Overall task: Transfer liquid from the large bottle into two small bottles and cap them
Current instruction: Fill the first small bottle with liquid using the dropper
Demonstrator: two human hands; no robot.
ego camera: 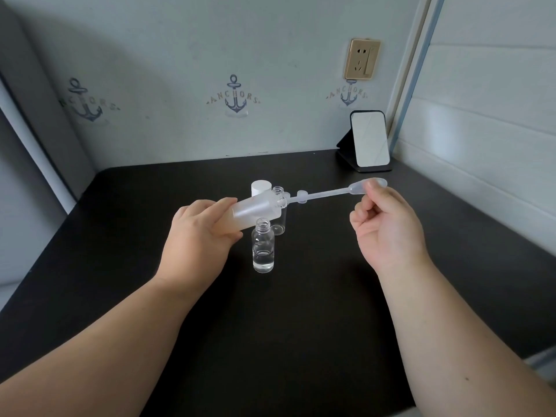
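The left hand (198,233) has its grip around the large frosted bottle (255,210), held tilted above the near small bottle (263,249), which stands open and holds clear liquid to about one third. The right hand (388,224) pinches the bulb of a pipette (328,192) whose tip enters the large bottle's mouth. Behind it stand a second small bottle (278,227), seemingly empty, and a white cap (261,188). A mirror (368,141) stands far right on the black surface (301,311).

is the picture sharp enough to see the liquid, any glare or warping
Head view: sharp in the middle, the liquid line in the near small clear glass bottle reads well; wide-angle bending bows the black table edges and walls; soft shadow darkens the upper left wall; the small standing mirror reflects pale light.
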